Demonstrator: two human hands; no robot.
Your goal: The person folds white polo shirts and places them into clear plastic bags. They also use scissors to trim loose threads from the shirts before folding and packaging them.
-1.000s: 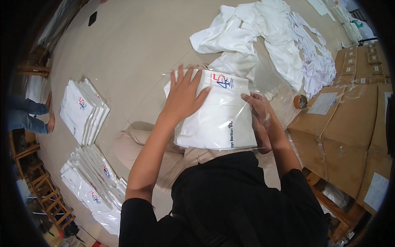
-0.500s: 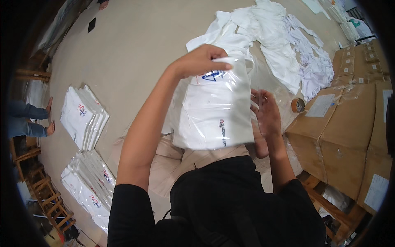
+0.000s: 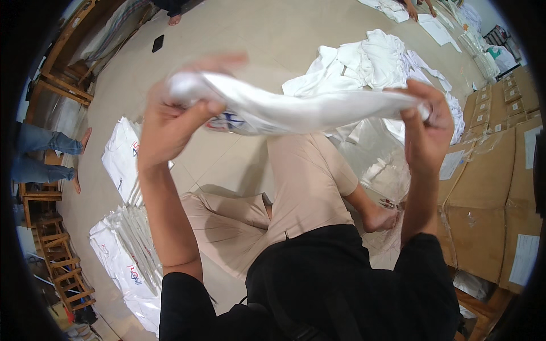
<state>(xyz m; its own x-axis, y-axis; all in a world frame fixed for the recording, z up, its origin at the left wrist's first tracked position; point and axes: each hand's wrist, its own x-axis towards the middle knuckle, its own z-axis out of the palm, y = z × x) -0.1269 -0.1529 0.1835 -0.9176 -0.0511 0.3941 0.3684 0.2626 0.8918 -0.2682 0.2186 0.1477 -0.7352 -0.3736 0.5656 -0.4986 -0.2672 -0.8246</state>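
Two grips, left hand [image 3: 164, 126] and right hand [image 3: 427, 128], pinch shut on opposite ends of the white folded bundle [image 3: 307, 112] at 12 o'clock; pull evenly to limit creases.

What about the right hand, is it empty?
No, the right hand grips one end of the white garment, while the left hand holds the other end.
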